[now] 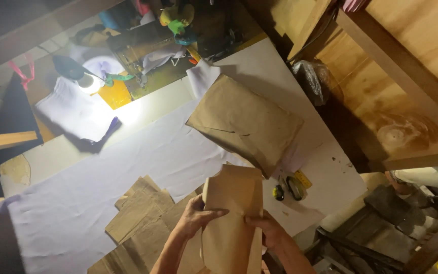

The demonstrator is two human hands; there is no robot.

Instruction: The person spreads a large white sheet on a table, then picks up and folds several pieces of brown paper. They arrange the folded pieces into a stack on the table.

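Holding a brown paper piece (231, 213), the left hand (194, 217) and right hand (269, 232) are pinching it; tugging could tear it.

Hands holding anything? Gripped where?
Both hold one brown paper piece: left hand on its left edge, right hand on its right edge, around mid-height.

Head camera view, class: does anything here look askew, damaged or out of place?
The large brown paper piece lies skewed on the white fabric, overhanging its far edge. The brown pattern piece held by left hand and right hand looks intact.
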